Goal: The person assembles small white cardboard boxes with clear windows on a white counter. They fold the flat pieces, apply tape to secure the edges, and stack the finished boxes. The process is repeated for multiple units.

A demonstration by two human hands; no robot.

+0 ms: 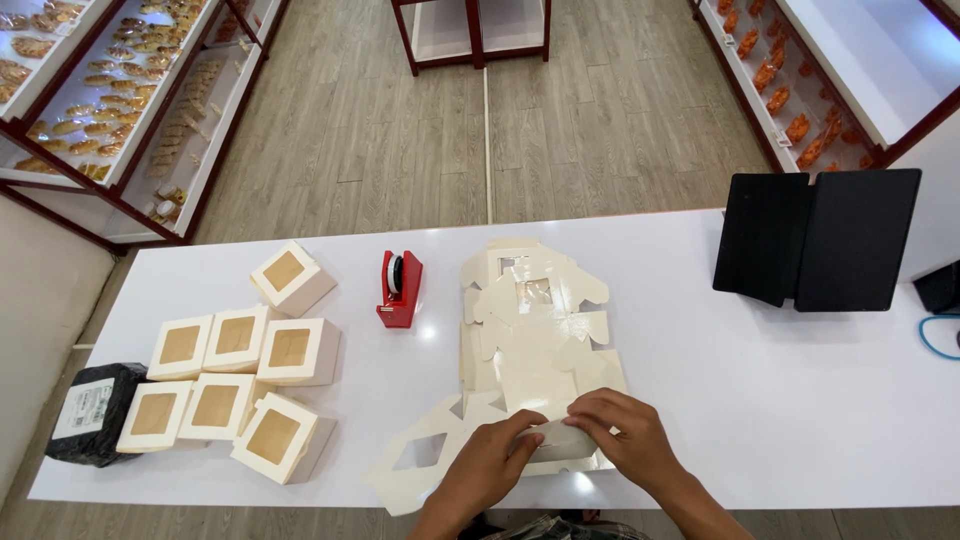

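Observation:
My left hand [490, 462] and my right hand [625, 435] meet at the near edge of the white table [760, 390]. Both pinch a fold of a flat cream cardboard box blank [560, 438] with a cut-out window [420, 452] lying to the left of my hands. Just beyond my hands a loose stack of flat box blanks [535, 320] spreads toward the middle of the table.
Several folded white window boxes [235, 375] sit in a cluster at the left. A red tape dispenser [398, 288] stands near the middle. A black packet [92, 412] lies at the far left edge, a black folding stand [815, 238] at the right. Pastry display shelves [120, 90] line the floor beyond.

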